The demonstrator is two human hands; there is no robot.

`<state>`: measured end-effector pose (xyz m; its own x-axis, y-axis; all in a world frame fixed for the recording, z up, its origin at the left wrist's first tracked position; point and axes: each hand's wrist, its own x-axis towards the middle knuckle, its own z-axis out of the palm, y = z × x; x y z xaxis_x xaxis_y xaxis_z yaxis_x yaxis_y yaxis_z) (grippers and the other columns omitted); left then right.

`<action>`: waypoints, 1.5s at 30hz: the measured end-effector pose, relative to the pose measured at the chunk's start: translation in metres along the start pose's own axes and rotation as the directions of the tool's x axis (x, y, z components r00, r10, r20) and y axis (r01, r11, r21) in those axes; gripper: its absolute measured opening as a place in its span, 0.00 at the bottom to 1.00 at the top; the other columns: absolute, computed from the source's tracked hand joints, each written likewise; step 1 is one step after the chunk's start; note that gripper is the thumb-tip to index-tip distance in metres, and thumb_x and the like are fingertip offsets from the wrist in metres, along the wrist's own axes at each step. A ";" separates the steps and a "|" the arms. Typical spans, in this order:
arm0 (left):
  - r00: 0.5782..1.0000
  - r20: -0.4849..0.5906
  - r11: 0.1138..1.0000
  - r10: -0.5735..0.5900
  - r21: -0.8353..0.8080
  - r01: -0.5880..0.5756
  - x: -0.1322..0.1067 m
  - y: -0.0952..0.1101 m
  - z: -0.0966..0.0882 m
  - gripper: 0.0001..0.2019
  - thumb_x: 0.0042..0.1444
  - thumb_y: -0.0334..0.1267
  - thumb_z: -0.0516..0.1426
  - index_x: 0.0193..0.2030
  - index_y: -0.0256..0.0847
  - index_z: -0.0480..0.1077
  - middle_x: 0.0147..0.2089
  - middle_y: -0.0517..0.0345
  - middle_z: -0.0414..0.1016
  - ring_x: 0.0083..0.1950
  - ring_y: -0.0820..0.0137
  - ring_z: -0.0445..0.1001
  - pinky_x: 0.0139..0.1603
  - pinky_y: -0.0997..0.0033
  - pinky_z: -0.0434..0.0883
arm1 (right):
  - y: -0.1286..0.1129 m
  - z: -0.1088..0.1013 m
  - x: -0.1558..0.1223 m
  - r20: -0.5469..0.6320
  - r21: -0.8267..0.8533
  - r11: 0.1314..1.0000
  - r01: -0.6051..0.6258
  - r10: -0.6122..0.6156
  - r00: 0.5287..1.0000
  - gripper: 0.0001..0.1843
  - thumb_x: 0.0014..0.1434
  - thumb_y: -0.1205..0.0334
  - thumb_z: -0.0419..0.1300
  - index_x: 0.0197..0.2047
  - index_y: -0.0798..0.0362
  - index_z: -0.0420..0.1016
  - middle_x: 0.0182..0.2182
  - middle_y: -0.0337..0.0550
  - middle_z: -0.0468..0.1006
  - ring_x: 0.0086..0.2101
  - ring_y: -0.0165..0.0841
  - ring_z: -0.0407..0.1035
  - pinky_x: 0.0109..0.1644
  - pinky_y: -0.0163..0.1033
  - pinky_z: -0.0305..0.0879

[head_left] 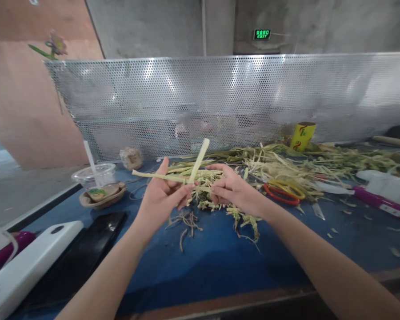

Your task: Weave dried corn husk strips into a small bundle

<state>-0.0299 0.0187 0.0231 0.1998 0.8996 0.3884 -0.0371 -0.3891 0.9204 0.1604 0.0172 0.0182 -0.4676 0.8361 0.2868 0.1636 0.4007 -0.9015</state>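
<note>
Pale green plant strips (199, 161) cross at the fingertips of my left hand (165, 191), which is pinched shut on them. One strip stands up and leans right; another runs left across the fingers. My right hand (231, 189) is closed, thumb against fingers, on the right-hand end of a flat strip (203, 190) that reaches across from the left hand. Beneath and behind both hands lies a heap of cut stalk pieces (206, 178). Thin brown root-like bits (186, 222) are scattered in front of it.
Red-and-yellow-handled scissors (283, 193) lie to the right, near a purple glue gun (382, 202). Dried stalks (270, 164) and a yellow tube (302, 136) are at the back. A plastic cup (93, 173), cardboard bowl (103, 195), white power bank (36, 266) and black phone (83, 258) are left.
</note>
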 end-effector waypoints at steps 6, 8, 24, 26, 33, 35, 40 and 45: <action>0.995 0.089 0.998 -0.045 -0.041 0.049 -0.002 0.003 0.001 0.60 0.44 0.28 0.63 0.64 0.41 0.14 0.37 0.50 0.79 0.22 0.76 0.70 0.16 0.81 0.64 | 0.006 -0.007 0.000 0.252 0.009 1.000 -0.024 0.021 0.968 0.28 0.59 0.63 0.55 0.61 0.51 0.49 0.32 0.41 0.75 0.33 0.29 0.69 0.40 0.38 0.64; 0.990 0.120 0.996 -0.072 -0.040 0.078 -0.006 0.004 0.006 0.63 0.43 0.27 0.63 0.62 0.50 0.09 0.49 0.44 0.75 0.21 0.77 0.70 0.15 0.81 0.65 | 0.008 -0.001 0.001 0.255 0.058 0.998 -0.020 0.004 0.967 0.28 0.58 0.60 0.56 0.60 0.51 0.53 0.33 0.41 0.74 0.35 0.29 0.69 0.41 0.38 0.64; 0.960 0.191 0.979 -0.206 0.047 0.200 -0.005 0.008 0.005 0.61 0.47 0.27 0.62 0.61 0.52 0.08 0.48 0.43 0.76 0.32 0.63 0.79 0.27 0.69 0.77 | 0.011 0.012 0.005 -0.054 0.069 0.997 0.043 -0.040 0.998 0.11 0.51 0.60 0.63 0.37 0.54 0.71 0.25 0.36 0.71 0.26 0.26 0.67 0.32 0.34 0.66; 0.958 0.184 0.976 -0.218 0.058 0.211 -0.006 0.008 0.006 0.62 0.46 0.28 0.63 0.60 0.53 0.07 0.51 0.42 0.74 0.34 0.61 0.79 0.26 0.67 0.78 | 0.013 0.014 0.006 -0.100 0.094 0.993 0.068 -0.059 0.993 0.10 0.50 0.58 0.63 0.34 0.54 0.70 0.24 0.36 0.71 0.25 0.26 0.67 0.29 0.33 0.65; 0.932 0.239 0.963 -0.271 0.077 0.260 -0.007 0.014 0.001 0.60 0.48 0.30 0.62 0.60 0.62 0.09 0.62 0.42 0.61 0.40 0.57 0.78 0.22 0.71 0.76 | 0.017 0.008 0.010 -0.175 0.327 0.941 0.087 -0.030 0.984 0.12 0.50 0.57 0.63 0.32 0.55 0.68 0.18 0.33 0.69 0.19 0.23 0.61 0.23 0.30 0.58; 0.938 0.226 0.964 -0.264 0.094 0.249 -0.008 0.016 -0.001 0.60 0.48 0.29 0.62 0.59 0.62 0.09 0.65 0.41 0.57 0.40 0.58 0.78 0.22 0.71 0.76 | 0.017 0.008 0.010 -0.153 0.357 0.930 0.091 -0.039 0.988 0.11 0.52 0.56 0.62 0.34 0.55 0.68 0.20 0.34 0.70 0.19 0.23 0.61 0.23 0.31 0.59; 0.951 0.232 0.976 -0.206 0.119 0.183 -0.011 0.014 -0.001 0.56 0.50 0.29 0.60 0.62 0.56 0.13 0.63 0.43 0.60 0.41 0.66 0.78 0.38 0.68 0.76 | 0.013 0.013 0.008 -0.040 0.338 0.935 0.107 -0.100 0.994 0.11 0.60 0.55 0.52 0.42 0.53 0.62 0.23 0.37 0.73 0.20 0.24 0.65 0.24 0.32 0.62; 0.987 0.148 0.997 -0.065 -0.029 0.070 -0.013 0.004 0.012 0.56 0.48 0.31 0.62 0.65 0.54 0.18 0.58 0.46 0.68 0.34 0.70 0.77 0.38 0.64 0.76 | 0.014 0.023 0.005 -0.063 0.236 0.962 0.140 -0.128 0.990 0.10 0.62 0.57 0.52 0.42 0.49 0.53 0.21 0.28 0.66 0.16 0.23 0.64 0.21 0.31 0.61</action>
<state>-0.0213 0.0029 0.0213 0.3446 0.8835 0.3173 -0.0519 -0.3195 0.9461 0.1404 0.0182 -0.0002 -0.4295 0.7995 0.4199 -0.1128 0.4138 -0.9034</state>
